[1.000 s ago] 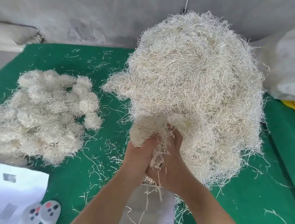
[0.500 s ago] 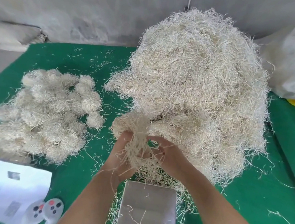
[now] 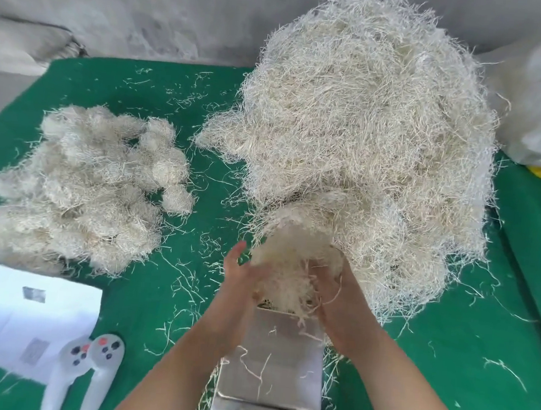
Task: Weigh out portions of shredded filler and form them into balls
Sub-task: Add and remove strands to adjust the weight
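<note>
Left of the scale (image 3: 271, 363), finished balls (image 3: 79, 186) are heaped. Above the scale's far edge, the left hand (image 3: 241, 277), fingers straight, and the right hand (image 3: 333, 294), curled, cup a clump of shredded filler (image 3: 291, 258). It looks feather-light, springy and shedding; scoop from beneath.

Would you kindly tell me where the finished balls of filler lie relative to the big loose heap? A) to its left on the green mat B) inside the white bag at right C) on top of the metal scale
A: the pile of balls sits on the green mat, left of the loose heap.
</note>
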Demonstrator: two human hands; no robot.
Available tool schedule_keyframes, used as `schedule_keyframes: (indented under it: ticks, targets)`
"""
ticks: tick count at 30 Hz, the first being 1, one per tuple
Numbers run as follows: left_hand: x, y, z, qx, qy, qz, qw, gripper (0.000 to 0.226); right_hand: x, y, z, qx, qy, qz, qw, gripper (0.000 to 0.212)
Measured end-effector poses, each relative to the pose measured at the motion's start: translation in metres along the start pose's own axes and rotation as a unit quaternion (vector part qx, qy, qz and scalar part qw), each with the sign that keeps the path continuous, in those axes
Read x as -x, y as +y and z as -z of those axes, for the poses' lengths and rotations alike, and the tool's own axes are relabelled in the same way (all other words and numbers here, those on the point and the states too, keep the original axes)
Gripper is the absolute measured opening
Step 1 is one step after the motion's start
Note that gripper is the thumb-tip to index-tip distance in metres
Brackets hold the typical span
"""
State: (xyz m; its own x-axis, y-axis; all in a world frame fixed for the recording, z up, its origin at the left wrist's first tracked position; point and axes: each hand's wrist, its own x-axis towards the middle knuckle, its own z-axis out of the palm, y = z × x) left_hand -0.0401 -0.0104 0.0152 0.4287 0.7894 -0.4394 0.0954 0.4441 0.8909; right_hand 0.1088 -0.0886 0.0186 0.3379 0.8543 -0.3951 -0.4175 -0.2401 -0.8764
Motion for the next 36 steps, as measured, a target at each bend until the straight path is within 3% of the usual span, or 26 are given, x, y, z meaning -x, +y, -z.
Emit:
schedule_keyframes:
  ticks: [2,4,6,9,12,14,16,17,20,25,27,31,36]
  targets:
    - [0.003,-0.021,0.013,-0.015,-0.013,-0.033,0.999,0.056,0.006,0.012,0.009,0.089,-0.032,-0.018,0.995,0.039]
    - [0.010,-0.039,0.015,-0.052,-0.030,0.005,0.998,0.037,0.013,0.026,0.005,0.182,-0.042,-0.026,0.982,0.039]
    - [0.013,-0.058,0.011,-0.096,-0.016,0.029,0.995,0.024,0.020,0.044,-0.004,0.183,-0.030,-0.040,0.982,0.034]
    - [0.017,-0.073,0.009,-0.111,0.070,0.045,0.990,0.016,0.023,0.065,-0.004,0.185,0.001,-0.068,0.980,0.026]
    - [0.026,-0.084,0.015,-0.153,0.094,0.067,0.982,0.039,0.024,0.078,0.011,0.311,0.016,-0.052,0.949,0.017]
    - [0.031,-0.094,0.021,-0.274,0.103,0.085,0.952,0.059,0.027,0.083,0.022,0.397,0.011,-0.050,0.916,0.023]
    - [0.031,-0.098,0.028,-0.350,0.131,0.094,0.923,0.050,0.032,0.086,0.030,0.480,0.017,-0.045,0.876,0.030]
    - [0.031,-0.096,0.030,-0.358,0.133,0.105,0.918,0.056,0.033,0.087,0.033,0.505,0.023,-0.040,0.862,0.027]
    - [0.030,-0.093,0.039,-0.309,0.115,0.134,0.934,0.075,0.037,0.084,0.039,0.550,0.039,-0.025,0.834,0.018]
    - [0.046,-0.091,0.052,-0.178,0.127,0.050,0.975,0.075,0.045,0.081,0.028,0.507,0.029,0.012,0.862,0.062]
    - [0.051,-0.090,0.050,-0.196,0.144,0.026,0.970,0.072,0.049,0.084,0.019,0.527,0.015,0.042,0.849,0.068]
    - [0.061,-0.100,0.059,-0.325,0.155,-0.085,0.929,0.051,0.058,0.088,0.008,0.550,-0.011,0.088,0.830,0.068]
    - [0.064,-0.114,0.045,-0.257,0.070,-0.066,0.962,0.039,0.064,0.092,0.002,0.565,-0.042,0.085,0.820,0.073]
